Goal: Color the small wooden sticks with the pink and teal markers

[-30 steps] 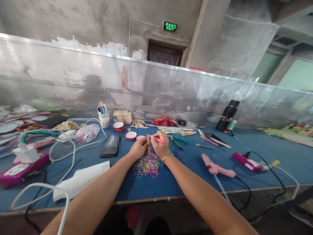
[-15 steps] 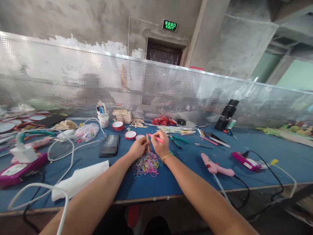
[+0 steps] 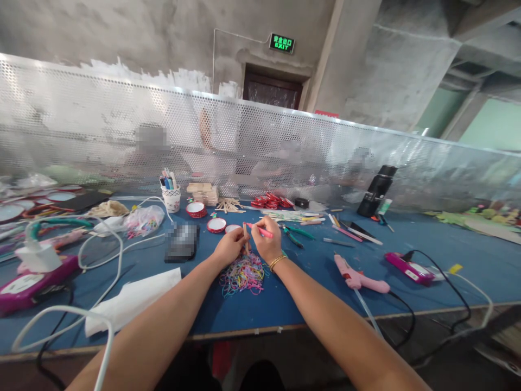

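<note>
My left hand (image 3: 230,246) is closed around a wooden craft stick (image 3: 245,231), held upright over a pile of coloured rubber bands (image 3: 243,274) on the blue table (image 3: 293,304). My right hand (image 3: 267,239), with a gold bracelet on the wrist, pinches a pink pen (image 3: 260,231) whose tip meets the stick. The two hands touch each other just above the pile.
A pink glue gun (image 3: 358,279) lies to the right, pliers (image 3: 295,234) behind my hands. White paper (image 3: 130,298) and white cables (image 3: 101,255) sit left. A pen cup (image 3: 172,196), red-rimmed lids (image 3: 217,224), a black bottle (image 3: 376,191) and a perforated metal screen (image 3: 244,146) stand behind.
</note>
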The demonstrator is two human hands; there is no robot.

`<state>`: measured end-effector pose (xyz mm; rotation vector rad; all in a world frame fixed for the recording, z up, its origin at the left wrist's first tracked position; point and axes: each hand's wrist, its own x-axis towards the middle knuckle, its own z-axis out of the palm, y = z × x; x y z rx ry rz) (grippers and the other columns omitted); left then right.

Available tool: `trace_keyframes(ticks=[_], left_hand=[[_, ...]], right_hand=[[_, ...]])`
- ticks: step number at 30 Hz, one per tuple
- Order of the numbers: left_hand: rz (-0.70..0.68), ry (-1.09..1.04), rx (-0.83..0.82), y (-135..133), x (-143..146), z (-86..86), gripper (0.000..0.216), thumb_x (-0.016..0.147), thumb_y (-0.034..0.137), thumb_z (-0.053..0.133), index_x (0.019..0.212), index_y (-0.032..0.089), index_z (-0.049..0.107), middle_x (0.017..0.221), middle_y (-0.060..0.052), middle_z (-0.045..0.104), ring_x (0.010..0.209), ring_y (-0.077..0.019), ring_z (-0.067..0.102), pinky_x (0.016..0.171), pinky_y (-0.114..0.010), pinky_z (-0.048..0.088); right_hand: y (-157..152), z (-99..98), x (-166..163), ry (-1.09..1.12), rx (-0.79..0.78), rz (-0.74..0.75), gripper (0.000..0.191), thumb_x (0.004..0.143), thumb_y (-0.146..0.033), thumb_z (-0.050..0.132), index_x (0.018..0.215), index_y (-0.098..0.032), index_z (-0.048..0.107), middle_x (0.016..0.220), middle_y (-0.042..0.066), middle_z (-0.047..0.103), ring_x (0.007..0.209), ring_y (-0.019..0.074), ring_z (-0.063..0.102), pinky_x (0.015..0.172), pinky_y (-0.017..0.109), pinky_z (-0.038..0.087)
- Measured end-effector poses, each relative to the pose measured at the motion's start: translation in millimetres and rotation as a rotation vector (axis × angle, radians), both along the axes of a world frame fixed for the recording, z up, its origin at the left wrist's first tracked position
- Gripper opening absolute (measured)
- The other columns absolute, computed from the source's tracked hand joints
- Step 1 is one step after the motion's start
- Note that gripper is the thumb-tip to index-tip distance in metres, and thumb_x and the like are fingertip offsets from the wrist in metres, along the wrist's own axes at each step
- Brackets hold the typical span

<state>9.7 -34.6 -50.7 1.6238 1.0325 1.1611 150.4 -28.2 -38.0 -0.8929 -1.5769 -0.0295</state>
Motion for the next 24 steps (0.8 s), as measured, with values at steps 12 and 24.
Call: trace_keyframes(ticks=[12,24], left_hand=[[0.005,-0.009,-0.01,-4.3,1.3,5.9,0.024,0.082,0.039,0.064,0.078,0.018,0.054,0.059,0.002,0.061,0.043,-0.009,0.054,0.044,-0.02,0.041],[-0.002,0.0,0.01,-1.1,-0.6,1.8,0.024,0.083,0.041,0.062,0.081,0.018,0.054,0.062,0.002,0.062,0.044,-0.0094,0.055,0.045,-0.021,0.041]], right_hand=[[-0.7,0.5,-1.8,-0.033,0.01,0.0,0.014,0.082,-0.022,0.055,0.069,-0.022,0.048,0.065,-0.002,0.056,0.066,0.0165,0.051,0.072,0.031,0.039],[-0.9,-0.5,-1.8,-0.044,0.018,-0.006,0.014,0.082,-0.022,0.055,0.07,-0.022,0.049,0.066,-0.001,0.057,0.067,0.0168,0.052,0.073,0.031,0.039]])
